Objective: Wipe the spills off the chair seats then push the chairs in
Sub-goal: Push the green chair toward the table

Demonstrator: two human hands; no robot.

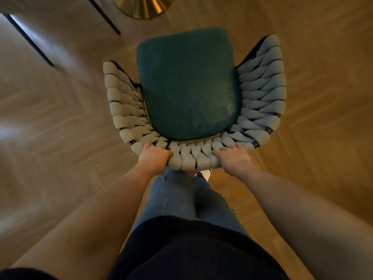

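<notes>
Dim, warm amber light; pale glare on herringbone wooden floor [24, 126] at left; blurred, bent edges.

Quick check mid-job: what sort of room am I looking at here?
Probably a dining area in a home or restaurant: a chair with a green cushioned seat and woven backrest, a brass pedestal base that likely carries a table, and wood herringbone flooring.

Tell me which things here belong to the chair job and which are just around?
In the job: chair, its green seat, left hand, right hand, both gripping the woven backrest.
Just around: gold round base, dark thin legs, wooden floor.
</notes>
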